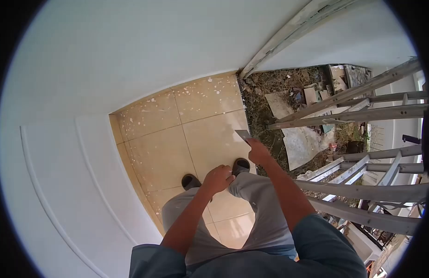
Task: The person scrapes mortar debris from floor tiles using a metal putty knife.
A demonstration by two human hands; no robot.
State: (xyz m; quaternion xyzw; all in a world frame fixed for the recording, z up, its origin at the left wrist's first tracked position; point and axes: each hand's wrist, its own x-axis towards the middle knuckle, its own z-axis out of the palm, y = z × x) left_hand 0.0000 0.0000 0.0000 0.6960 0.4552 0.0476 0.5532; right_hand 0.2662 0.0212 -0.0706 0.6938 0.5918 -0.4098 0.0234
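My right hand (259, 152) is closed around the handle of a putty knife (242, 134). Its flat metal blade points up and left, over the tiled floor (209, 139). In front of my knees, my left hand (218, 179) is closed, with its fingers curled inward. What it holds, if anything, is hidden, though a small dark tip shows beneath the wrist. Below the hands are my grey trousers (265, 199) and dark slippers (190, 181).
White splatters mark the tiles along the pale wall (112, 51). A white panelled surface (61, 176) stands at left. To the right, rough ground holds dry grass and broken slabs (300, 146). Ladders (353, 113) lean across that side, near my right arm. A worn post (274, 44) rises at the wall's corner.
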